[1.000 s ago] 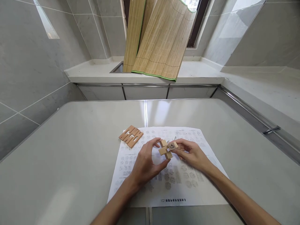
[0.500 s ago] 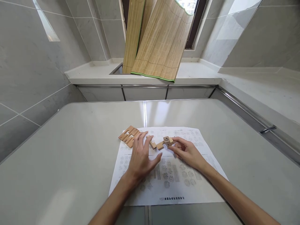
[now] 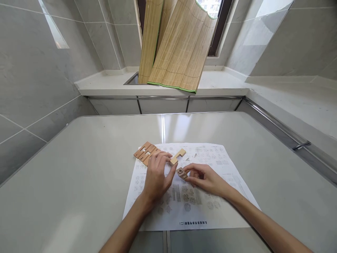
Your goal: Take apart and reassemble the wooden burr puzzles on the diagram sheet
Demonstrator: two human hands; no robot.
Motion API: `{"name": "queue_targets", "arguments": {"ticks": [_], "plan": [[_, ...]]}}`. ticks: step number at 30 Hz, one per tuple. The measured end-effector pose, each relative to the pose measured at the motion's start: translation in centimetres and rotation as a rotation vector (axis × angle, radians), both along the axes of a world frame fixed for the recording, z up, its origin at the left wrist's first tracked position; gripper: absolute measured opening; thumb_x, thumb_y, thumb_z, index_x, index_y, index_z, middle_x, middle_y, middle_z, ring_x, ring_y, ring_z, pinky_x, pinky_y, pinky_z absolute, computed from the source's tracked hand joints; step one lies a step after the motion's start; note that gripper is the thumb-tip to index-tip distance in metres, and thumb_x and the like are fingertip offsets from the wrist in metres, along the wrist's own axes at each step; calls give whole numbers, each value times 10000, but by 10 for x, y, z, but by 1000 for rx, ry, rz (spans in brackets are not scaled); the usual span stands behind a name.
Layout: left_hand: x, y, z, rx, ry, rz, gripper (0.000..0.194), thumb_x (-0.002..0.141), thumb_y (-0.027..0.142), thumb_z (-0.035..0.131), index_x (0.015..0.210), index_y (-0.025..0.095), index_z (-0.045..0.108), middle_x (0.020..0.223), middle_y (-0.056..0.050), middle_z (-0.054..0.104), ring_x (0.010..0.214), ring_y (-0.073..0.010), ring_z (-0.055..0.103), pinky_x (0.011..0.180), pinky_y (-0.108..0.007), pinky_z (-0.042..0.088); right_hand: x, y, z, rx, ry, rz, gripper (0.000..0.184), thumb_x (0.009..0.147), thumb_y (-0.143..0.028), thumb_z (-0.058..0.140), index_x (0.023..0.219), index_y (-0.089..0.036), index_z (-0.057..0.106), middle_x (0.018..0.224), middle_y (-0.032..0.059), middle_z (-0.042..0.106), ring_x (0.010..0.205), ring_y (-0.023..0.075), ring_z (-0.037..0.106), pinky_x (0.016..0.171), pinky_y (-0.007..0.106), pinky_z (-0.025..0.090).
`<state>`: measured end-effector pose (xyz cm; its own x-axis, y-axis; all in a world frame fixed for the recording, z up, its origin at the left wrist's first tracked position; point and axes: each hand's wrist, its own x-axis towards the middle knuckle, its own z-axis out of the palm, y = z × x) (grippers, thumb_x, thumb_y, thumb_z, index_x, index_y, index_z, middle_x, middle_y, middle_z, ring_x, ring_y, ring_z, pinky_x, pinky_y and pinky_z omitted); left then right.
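Observation:
My left hand (image 3: pixel 158 173) has its thumb and fingertips closed round the near end of a pale notched wooden puzzle piece (image 3: pixel 180 154). That piece slants away over the printed paper, its cut-out facing right. Just to the right, my right hand (image 3: pixel 204 177) pinches a short wooden puzzle piece (image 3: pixel 181 173) with a dark curved mark on its end face. The rest of this piece is hidden by my fingers. The two pieces are close together but apart. Beyond my left fingers lie several brown notched wooden pieces (image 3: pixel 144 151) side by side, partly covered by that hand.
A white printed sheet (image 3: pixel 223 214) with small diagrams lies under both hands on the pale table (image 3: pixel 79 168). A metal-edged seam runs down the table's middle. Behind are a white ledge (image 3: pixel 105 84), a bamboo blind (image 3: pixel 181 45) and tiled walls.
My left fingers have closed in from a spread pose onto the notched piece, which now slants clear of the marked piece. My right hand has brought the marked piece left and nearer to me.

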<state>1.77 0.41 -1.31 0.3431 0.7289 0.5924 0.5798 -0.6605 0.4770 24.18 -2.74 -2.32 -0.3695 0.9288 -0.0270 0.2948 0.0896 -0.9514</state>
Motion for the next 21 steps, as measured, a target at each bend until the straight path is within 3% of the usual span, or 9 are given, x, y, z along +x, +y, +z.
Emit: {"name": "queue_targets", "arguments": {"ticks": [5, 8, 16, 19, 21], "plan": [[-16, 11, 7, 167, 98, 257, 154, 917, 234, 696, 816, 218, 580, 1063, -89, 734, 1096, -306, 615, 980, -488, 497, 0, 1, -1, 54, -86, -244, 229, 923, -434, 695, 1030, -231, 702, 690, -38, 561, 610, 152, 472, 583, 279, 391], [-21, 13, 6, 177, 182, 319, 151, 876, 220, 700, 769, 219, 594, 1065, -98, 735, 1111, -330, 609, 962, -494, 498, 1, 3, -5, 113, -186, -407, 152, 894, -375, 688, 902, -227, 653, 695, -27, 598, 635, 167, 530, 598, 284, 421], [-13, 8, -1, 69, 313, 199, 225, 817, 218, 707, 675, 219, 532, 1158, -123, 707, 1156, -354, 617, 973, -522, 499, -3, 4, -18, 340, -508, -545, 114, 854, -289, 630, 802, -246, 538, 648, -40, 608, 579, 167, 576, 564, 273, 389], [-12, 7, -1, 24, 272, 138, 230, 849, 342, 746, 804, 216, 559, 1262, -160, 662, 1251, -375, 584, 1028, -538, 494, -6, 4, -21, 393, -562, -551, 150, 875, -296, 619, 789, -245, 508, 627, -46, 582, 555, 159, 554, 547, 271, 360], [-12, 9, -3, -11, 225, 104, 345, 853, 439, 777, 1011, 204, 580, 1379, -185, 607, 1361, -392, 520, 1097, -555, 468, -7, 4, -22, 414, -577, -551, 192, 891, -302, 626, 769, -244, 490, 616, -48, 564, 550, 155, 542, 540, 270, 350]]}}
